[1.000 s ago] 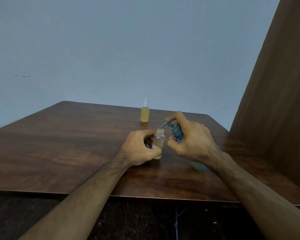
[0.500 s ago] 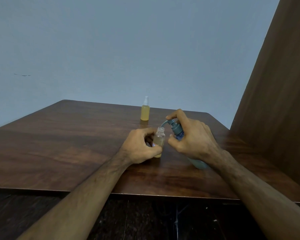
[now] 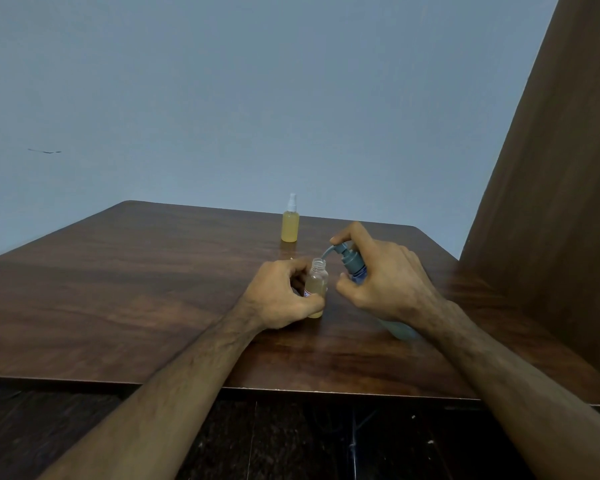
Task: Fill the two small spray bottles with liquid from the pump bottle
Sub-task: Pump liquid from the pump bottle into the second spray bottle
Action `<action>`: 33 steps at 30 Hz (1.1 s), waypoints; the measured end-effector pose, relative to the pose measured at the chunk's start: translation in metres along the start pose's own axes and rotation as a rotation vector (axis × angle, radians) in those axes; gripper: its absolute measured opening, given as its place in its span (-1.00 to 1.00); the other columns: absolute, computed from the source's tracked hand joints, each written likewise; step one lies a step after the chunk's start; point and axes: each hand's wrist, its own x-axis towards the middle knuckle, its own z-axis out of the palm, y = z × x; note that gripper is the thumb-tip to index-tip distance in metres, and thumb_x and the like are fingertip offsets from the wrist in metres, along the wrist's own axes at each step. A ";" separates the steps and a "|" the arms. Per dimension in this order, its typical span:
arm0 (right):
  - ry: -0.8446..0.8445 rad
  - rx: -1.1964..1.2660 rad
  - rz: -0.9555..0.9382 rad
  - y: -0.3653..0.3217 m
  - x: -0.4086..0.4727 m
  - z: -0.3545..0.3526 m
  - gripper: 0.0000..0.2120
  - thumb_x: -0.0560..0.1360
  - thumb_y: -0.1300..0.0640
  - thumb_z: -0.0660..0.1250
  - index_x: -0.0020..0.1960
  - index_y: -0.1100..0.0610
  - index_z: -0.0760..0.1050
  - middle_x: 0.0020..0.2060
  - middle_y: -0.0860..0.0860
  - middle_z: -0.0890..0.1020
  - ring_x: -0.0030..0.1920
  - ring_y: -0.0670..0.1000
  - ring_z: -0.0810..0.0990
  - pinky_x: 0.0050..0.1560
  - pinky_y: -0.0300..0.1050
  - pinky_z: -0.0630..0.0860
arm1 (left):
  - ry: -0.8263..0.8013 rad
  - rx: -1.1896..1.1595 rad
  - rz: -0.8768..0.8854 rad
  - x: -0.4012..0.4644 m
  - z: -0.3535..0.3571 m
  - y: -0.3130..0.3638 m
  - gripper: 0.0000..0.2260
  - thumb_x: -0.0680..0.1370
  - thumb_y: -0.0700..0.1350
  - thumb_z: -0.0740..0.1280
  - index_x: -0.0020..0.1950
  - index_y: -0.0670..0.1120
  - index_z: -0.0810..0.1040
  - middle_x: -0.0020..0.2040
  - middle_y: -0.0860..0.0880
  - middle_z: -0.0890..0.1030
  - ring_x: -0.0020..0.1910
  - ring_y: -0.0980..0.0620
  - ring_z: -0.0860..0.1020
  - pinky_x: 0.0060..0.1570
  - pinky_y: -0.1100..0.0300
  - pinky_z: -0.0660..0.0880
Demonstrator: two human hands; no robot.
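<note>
My left hand (image 3: 279,296) grips a small open-necked bottle (image 3: 317,283) that stands on the wooden table (image 3: 136,292), with yellowish liquid in its lower part. My right hand (image 3: 383,282) holds the pump bottle (image 3: 355,266), tilted toward the small bottle; the index finger lies on top of the grey pump head and the spout hangs over the open neck. Most of the pump bottle's body is hidden behind my right hand and wrist. A second small spray bottle (image 3: 290,224), capped with a white sprayer and full of yellow liquid, stands farther back.
A tall brown wooden panel (image 3: 551,202) rises along the table's right side. A pale blue wall lies behind the table. The table's front edge (image 3: 291,389) runs below my forearms, above a dark floor.
The pump head has risen slightly under my right index finger. The small bottle and my left hand have stayed in place.
</note>
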 end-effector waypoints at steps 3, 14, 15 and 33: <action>-0.008 -0.003 -0.003 0.000 0.000 0.000 -0.58 0.45 -0.02 0.37 0.17 -0.22 0.22 -0.19 -0.07 0.64 -0.27 0.07 0.59 -0.18 0.01 0.56 | 0.003 0.010 -0.005 0.000 0.000 0.000 -0.85 0.35 -0.05 0.45 -0.11 0.00 0.64 -0.24 0.03 0.69 -0.25 0.09 0.63 -0.22 0.14 0.58; 0.002 0.010 -0.004 0.001 -0.001 -0.001 -0.56 0.43 -0.01 0.37 0.19 -0.22 0.23 -0.22 -0.06 0.64 -0.29 0.07 0.58 -0.21 0.01 0.55 | 0.022 0.028 0.008 -0.001 0.002 -0.001 -0.92 0.39 -0.11 0.48 -0.19 0.00 0.60 -0.31 0.08 0.64 -0.34 0.20 0.57 -0.32 0.37 0.44; 0.002 0.011 -0.002 0.002 -0.001 -0.001 -0.55 0.43 -0.01 0.37 0.21 -0.22 0.23 -0.23 -0.06 0.63 -0.30 0.07 0.58 -0.23 0.00 0.55 | 0.025 0.030 0.007 -0.001 0.002 0.000 -0.92 0.40 -0.11 0.48 -0.19 0.00 0.60 -0.31 0.08 0.64 -0.35 0.21 0.56 -0.32 0.38 0.44; -0.003 0.005 -0.015 0.000 0.001 0.000 -0.59 0.44 -0.02 0.38 0.17 -0.20 0.24 -0.21 -0.06 0.65 -0.28 0.07 0.59 -0.22 -0.02 0.53 | -0.001 0.027 -0.011 0.001 0.000 -0.001 -0.87 0.36 -0.06 0.48 -0.12 0.01 0.64 -0.23 0.04 0.69 -0.23 0.09 0.65 -0.21 0.14 0.60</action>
